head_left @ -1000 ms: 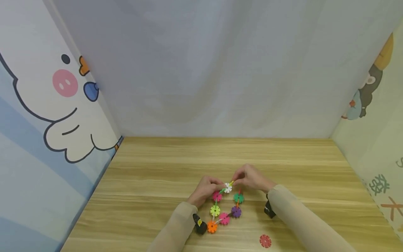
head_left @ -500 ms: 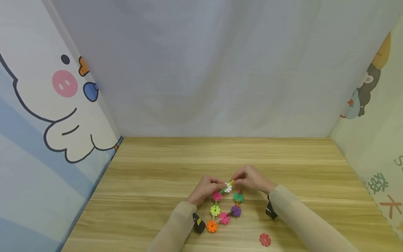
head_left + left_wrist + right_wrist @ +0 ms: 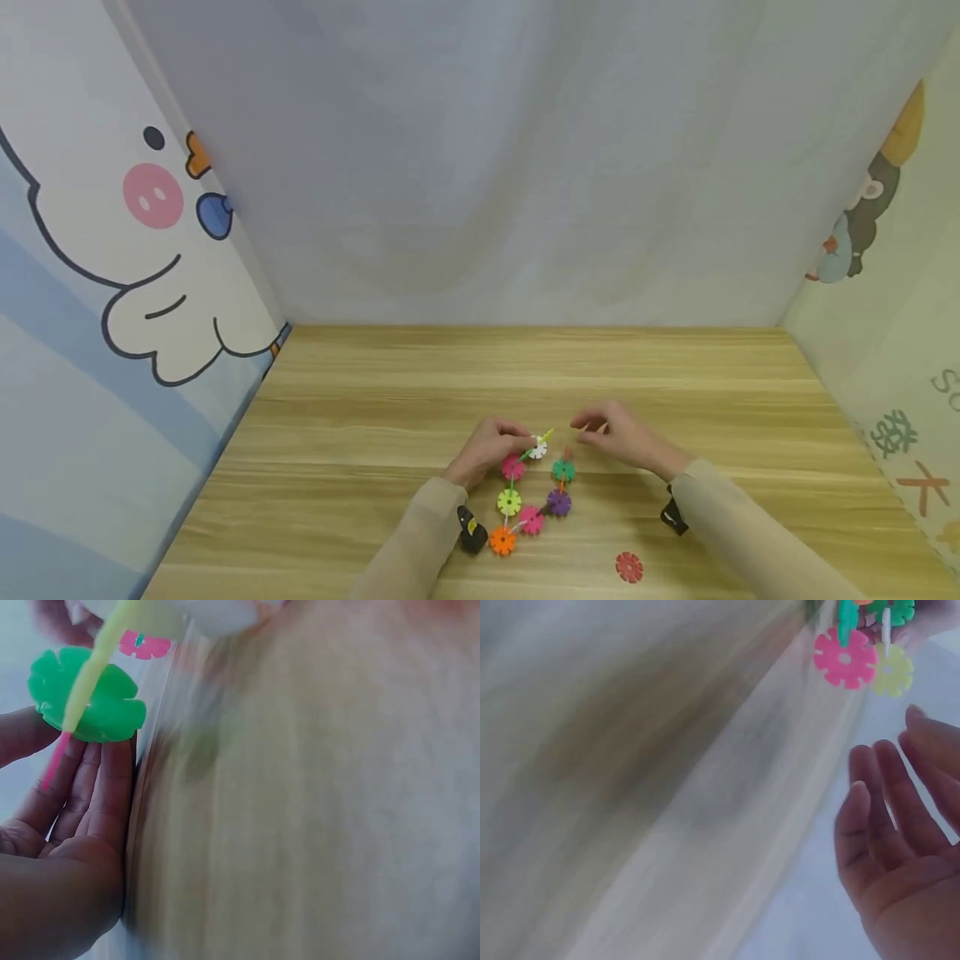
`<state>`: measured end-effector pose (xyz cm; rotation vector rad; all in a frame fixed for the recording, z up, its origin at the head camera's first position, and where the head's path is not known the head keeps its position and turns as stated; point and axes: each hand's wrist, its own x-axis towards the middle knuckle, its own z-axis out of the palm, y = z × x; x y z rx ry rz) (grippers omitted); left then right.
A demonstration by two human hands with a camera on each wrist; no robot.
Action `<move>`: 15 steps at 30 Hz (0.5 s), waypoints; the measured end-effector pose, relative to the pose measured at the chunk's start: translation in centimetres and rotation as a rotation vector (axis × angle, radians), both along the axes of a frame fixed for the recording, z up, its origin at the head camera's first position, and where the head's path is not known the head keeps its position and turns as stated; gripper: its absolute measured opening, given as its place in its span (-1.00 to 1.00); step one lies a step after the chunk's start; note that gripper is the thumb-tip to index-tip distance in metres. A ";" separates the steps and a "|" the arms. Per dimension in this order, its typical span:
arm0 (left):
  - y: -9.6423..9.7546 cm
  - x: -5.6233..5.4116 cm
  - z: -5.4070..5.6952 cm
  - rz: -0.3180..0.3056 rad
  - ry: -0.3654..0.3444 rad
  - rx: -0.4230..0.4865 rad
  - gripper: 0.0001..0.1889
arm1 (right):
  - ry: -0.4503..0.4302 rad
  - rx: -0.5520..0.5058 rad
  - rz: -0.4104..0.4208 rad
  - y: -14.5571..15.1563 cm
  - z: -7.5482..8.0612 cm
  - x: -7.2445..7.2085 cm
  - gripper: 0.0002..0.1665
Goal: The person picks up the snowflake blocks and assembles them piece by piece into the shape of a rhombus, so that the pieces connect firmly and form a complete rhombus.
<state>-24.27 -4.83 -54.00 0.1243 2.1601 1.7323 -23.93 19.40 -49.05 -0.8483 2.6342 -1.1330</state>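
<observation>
A chain of notched plastic snowflake discs curves over the table in an open loop. Its left side has a white disc [image 3: 537,448], a pink disc [image 3: 513,467] and a yellow-green disc [image 3: 509,502]; an orange disc [image 3: 502,541] is at the bottom. On the right side are a purple disc [image 3: 558,502] and a teal disc [image 3: 564,470]. My left hand [image 3: 486,454] pinches a green disc [image 3: 124,712] by the white one, thumb against fingers. A yellow disc [image 3: 548,435] juts edge-on from the white disc. My right hand [image 3: 618,433], fingers loosely bent, holds nothing right of it.
A loose red disc [image 3: 629,567] lies flat near the front of the wooden table [image 3: 360,375]. A grey cloth [image 3: 525,167] hangs behind the table, with printed panels at both sides. Each wrist carries a black camera.
My right hand has let go of the yellow disc and moved away to the right. My left hand keeps its hold, and the chain has shifted only slightly.
</observation>
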 end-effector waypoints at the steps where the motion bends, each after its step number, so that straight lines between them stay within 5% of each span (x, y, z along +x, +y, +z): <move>1: 0.0 0.0 0.0 0.000 0.003 0.002 -0.85 | 0.000 0.022 -0.007 0.4 0.1 0.3 -0.84; 15: 0.0 -0.2 -0.2 -0.002 0.008 -0.001 -0.86 | -0.102 0.139 0.059 3.3 -1.5 5.8 -0.79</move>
